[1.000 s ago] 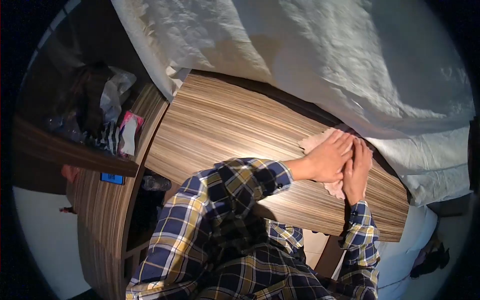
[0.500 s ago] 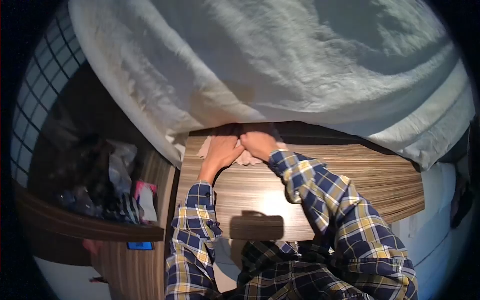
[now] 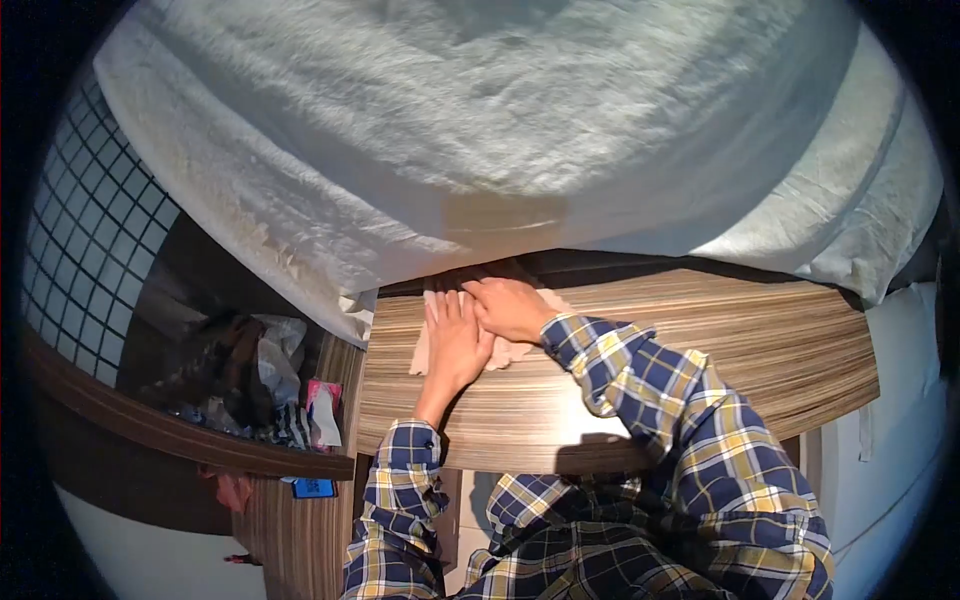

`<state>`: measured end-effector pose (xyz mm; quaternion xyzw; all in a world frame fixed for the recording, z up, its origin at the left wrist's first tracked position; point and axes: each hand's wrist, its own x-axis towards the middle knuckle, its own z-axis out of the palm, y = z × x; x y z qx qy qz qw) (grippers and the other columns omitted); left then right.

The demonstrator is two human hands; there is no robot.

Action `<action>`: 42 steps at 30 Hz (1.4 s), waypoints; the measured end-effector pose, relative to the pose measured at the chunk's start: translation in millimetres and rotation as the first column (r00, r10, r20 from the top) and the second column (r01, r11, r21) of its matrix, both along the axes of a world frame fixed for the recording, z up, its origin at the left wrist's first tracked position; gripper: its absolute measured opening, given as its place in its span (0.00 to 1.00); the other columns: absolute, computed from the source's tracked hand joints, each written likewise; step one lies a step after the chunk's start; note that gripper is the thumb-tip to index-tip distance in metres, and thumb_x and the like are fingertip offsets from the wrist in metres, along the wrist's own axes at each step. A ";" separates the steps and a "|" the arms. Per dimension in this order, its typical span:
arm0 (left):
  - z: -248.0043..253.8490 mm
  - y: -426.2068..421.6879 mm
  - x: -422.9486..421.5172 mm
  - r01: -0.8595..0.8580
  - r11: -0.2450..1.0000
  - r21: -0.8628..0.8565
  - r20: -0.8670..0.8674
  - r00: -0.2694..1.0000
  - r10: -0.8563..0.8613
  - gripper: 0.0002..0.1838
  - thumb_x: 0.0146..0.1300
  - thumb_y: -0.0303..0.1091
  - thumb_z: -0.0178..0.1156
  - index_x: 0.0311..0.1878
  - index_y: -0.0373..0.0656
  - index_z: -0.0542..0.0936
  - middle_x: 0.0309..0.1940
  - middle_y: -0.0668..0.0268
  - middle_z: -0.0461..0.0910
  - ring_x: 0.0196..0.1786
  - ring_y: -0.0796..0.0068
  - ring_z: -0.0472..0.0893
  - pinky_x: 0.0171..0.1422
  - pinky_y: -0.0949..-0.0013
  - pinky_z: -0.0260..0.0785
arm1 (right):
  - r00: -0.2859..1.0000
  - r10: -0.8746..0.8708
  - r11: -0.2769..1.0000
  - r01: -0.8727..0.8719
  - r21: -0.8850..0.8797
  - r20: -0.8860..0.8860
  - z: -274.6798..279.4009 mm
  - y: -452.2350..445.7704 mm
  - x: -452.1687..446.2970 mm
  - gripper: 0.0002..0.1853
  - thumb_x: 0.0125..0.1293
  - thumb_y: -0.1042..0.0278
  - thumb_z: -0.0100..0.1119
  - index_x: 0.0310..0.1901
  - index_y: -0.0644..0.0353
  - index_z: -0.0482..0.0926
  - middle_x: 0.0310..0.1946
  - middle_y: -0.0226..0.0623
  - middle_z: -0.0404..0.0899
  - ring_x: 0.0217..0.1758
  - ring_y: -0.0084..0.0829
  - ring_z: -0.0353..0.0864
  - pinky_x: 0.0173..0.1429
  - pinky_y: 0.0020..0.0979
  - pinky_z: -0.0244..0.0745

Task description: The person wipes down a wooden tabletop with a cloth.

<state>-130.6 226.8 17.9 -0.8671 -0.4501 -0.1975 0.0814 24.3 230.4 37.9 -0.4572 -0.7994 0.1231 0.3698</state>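
A pink cloth (image 3: 518, 352) lies on the wood-grain tabletop (image 3: 680, 330), close to where the white sheet hangs down. My left hand (image 3: 455, 340) rests flat on its left part, fingers stretched toward the far edge. My right hand (image 3: 510, 308) lies across the cloth from the right, its fingers reaching left and touching the left hand. Both hands press the cloth down from above. Shadow under the sheet hides the cloth's far end and some right fingertips.
The white sheet (image 3: 480, 120) drapes over the far side. At left, a dark wooden shelf (image 3: 200, 430) holds plastic bags (image 3: 280, 355) and a pink-and-white packet (image 3: 324, 412). Below it are a blue-screened phone (image 3: 315, 488) and a red cloth-like item (image 3: 234, 490). A wire grid (image 3: 85, 235) stands far left.
The view has shifted, showing more of the shelf. My left hand has flattened with its fingers spread out, and my right fingers have straightened from a curled pose. More of the pink cloth shows.
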 end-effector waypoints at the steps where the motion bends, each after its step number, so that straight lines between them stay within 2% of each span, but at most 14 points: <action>1: -6.8 -4.3 11.1 0.016 0.994 0.105 -0.008 1.000 -0.015 0.32 0.64 0.48 0.49 0.61 0.29 0.67 0.54 0.38 0.70 0.65 0.36 0.63 0.74 0.37 0.41 | 0.999 0.033 0.999 -0.033 -0.007 0.014 1.6 -5.0 15.5 0.23 0.64 0.63 0.47 0.58 0.65 0.73 0.45 0.53 0.81 0.51 0.50 0.80 0.56 0.46 0.74; 4: -1.5 -19.1 57.1 0.042 0.960 0.278 -0.095 0.995 -0.016 0.32 0.63 0.50 0.51 0.58 0.29 0.70 0.53 0.39 0.71 0.64 0.39 0.65 0.73 0.38 0.41 | 1.000 -0.003 0.988 0.004 -0.154 0.013 7.5 -25.0 66.6 0.23 0.62 0.63 0.47 0.56 0.65 0.75 0.43 0.54 0.81 0.49 0.52 0.80 0.56 0.47 0.74; 6: 24.2 -33.6 100.6 0.127 0.990 -0.068 -0.021 0.991 -0.129 0.30 0.63 0.51 0.51 0.55 0.30 0.72 0.51 0.38 0.73 0.59 0.41 0.69 0.69 0.38 0.48 | 0.993 -0.032 0.934 0.071 -0.349 0.115 25.0 -39.4 108.7 0.22 0.64 0.61 0.46 0.55 0.64 0.76 0.43 0.58 0.80 0.48 0.55 0.80 0.54 0.49 0.74; 12: 44.5 -50.7 216.6 0.270 0.924 -0.270 0.077 0.963 -0.259 0.25 0.66 0.50 0.49 0.31 0.32 0.77 0.29 0.42 0.80 0.36 0.42 0.79 0.43 0.42 0.67 | 0.942 -0.266 0.920 0.311 -0.237 0.205 17.3 -74.5 228.8 0.22 0.65 0.56 0.48 0.54 0.60 0.76 0.43 0.60 0.79 0.48 0.58 0.78 0.54 0.50 0.73; 14: 45.8 -63.9 255.8 0.335 0.896 -0.291 0.113 0.942 -0.316 0.24 0.67 0.50 0.50 0.33 0.34 0.76 0.28 0.45 0.80 0.35 0.44 0.79 0.43 0.44 0.66 | 0.932 -0.344 0.919 0.359 -0.161 0.117 27.4 -102.7 263.7 0.22 0.65 0.57 0.49 0.53 0.65 0.76 0.42 0.59 0.80 0.47 0.57 0.78 0.54 0.49 0.72; 17: 50.1 -81.1 283.2 0.378 0.889 -0.260 0.119 0.926 -0.359 0.24 0.67 0.49 0.50 0.42 0.32 0.76 0.32 0.48 0.80 0.38 0.48 0.79 0.45 0.49 0.65 | 0.884 -0.380 0.834 0.454 -0.314 0.271 32.7 -119.5 290.9 0.21 0.65 0.58 0.49 0.50 0.68 0.77 0.42 0.59 0.79 0.48 0.57 0.78 0.54 0.48 0.72; 18: 44.7 -81.3 281.5 0.373 0.886 -0.277 0.129 0.928 -0.350 0.24 0.67 0.49 0.50 0.42 0.32 0.76 0.32 0.48 0.80 0.38 0.48 0.79 0.45 0.49 0.65 | 0.903 -0.404 0.868 0.429 -0.251 0.147 27.0 -122.2 289.8 0.20 0.65 0.59 0.49 0.47 0.70 0.77 0.41 0.60 0.79 0.47 0.57 0.77 0.53 0.47 0.71; 19: 39.3 -81.0 283.0 0.409 0.897 -0.170 0.166 0.909 -0.383 0.24 0.66 0.49 0.50 0.46 0.33 0.75 0.33 0.49 0.79 0.39 0.50 0.78 0.45 0.51 0.64 | 0.910 -0.415 0.893 0.411 -0.183 0.019 22.5 -124.4 290.1 0.19 0.64 0.60 0.50 0.44 0.71 0.77 0.40 0.60 0.78 0.47 0.57 0.77 0.53 0.46 0.71; 21: 38.0 -80.9 283.8 0.442 0.892 -0.096 0.198 0.887 -0.418 0.28 0.65 0.49 0.52 0.57 0.33 0.72 0.38 0.51 0.77 0.44 0.55 0.76 0.49 0.53 0.62 | 0.896 -0.431 0.869 0.445 -0.216 0.110 25.1 -123.8 294.9 0.20 0.65 0.60 0.51 0.47 0.71 0.76 0.37 0.58 0.78 0.44 0.56 0.76 0.50 0.46 0.71; 23: 34.0 -80.6 265.3 0.456 0.881 -0.129 0.171 0.885 -0.433 0.31 0.67 0.51 0.50 0.62 0.33 0.68 0.45 0.45 0.74 0.50 0.49 0.73 0.59 0.46 0.58 | 0.893 -0.441 0.894 0.446 -0.038 0.091 0.3 -119.2 290.5 0.24 0.64 0.59 0.54 0.56 0.67 0.74 0.34 0.55 0.78 0.42 0.54 0.76 0.48 0.45 0.71; 26: 20.1 -85.9 208.0 0.359 0.923 -0.136 0.052 0.933 -0.355 0.41 0.67 0.57 0.47 0.74 0.36 0.55 0.68 0.34 0.57 0.72 0.32 0.53 0.73 0.33 0.39 | 0.851 -0.401 0.867 0.472 -0.158 0.339 37.1 -135.5 233.7 0.27 0.66 0.53 0.52 0.64 0.56 0.70 0.53 0.53 0.75 0.57 0.52 0.72 0.62 0.48 0.65; 30: 26.4 -119.9 109.4 0.136 0.961 -0.241 -0.050 0.987 -0.153 0.44 0.67 0.61 0.48 0.77 0.42 0.49 0.75 0.35 0.39 0.77 0.33 0.38 0.74 0.30 0.31 | 0.862 -0.307 0.948 0.316 0.045 0.403 17.3 -152.2 162.6 0.34 0.67 0.47 0.51 0.72 0.44 0.61 0.73 0.47 0.57 0.74 0.53 0.56 0.78 0.50 0.43; 36: 23.3 -200.8 -15.5 -0.117 0.921 -0.371 -0.016 0.993 0.119 0.43 0.65 0.55 0.56 0.77 0.49 0.51 0.75 0.37 0.39 0.77 0.33 0.39 0.72 0.28 0.34 | 0.946 -0.055 0.985 0.104 -0.139 0.318 14.9 -198.1 34.7 0.33 0.63 0.54 0.59 0.71 0.42 0.65 0.74 0.40 0.56 0.77 0.50 0.52 0.78 0.50 0.44; 42: 25.8 -216.5 -57.6 -0.195 0.878 -0.437 -0.032 0.979 0.202 0.37 0.66 0.49 0.57 0.76 0.56 0.57 0.78 0.50 0.42 0.79 0.44 0.43 0.72 0.26 0.28 | 0.970 -0.122 0.963 0.167 -0.211 0.210 11.4 -215.1 -2.1 0.30 0.64 0.61 0.59 0.69 0.47 0.67 0.72 0.39 0.60 0.75 0.44 0.58 0.78 0.50 0.48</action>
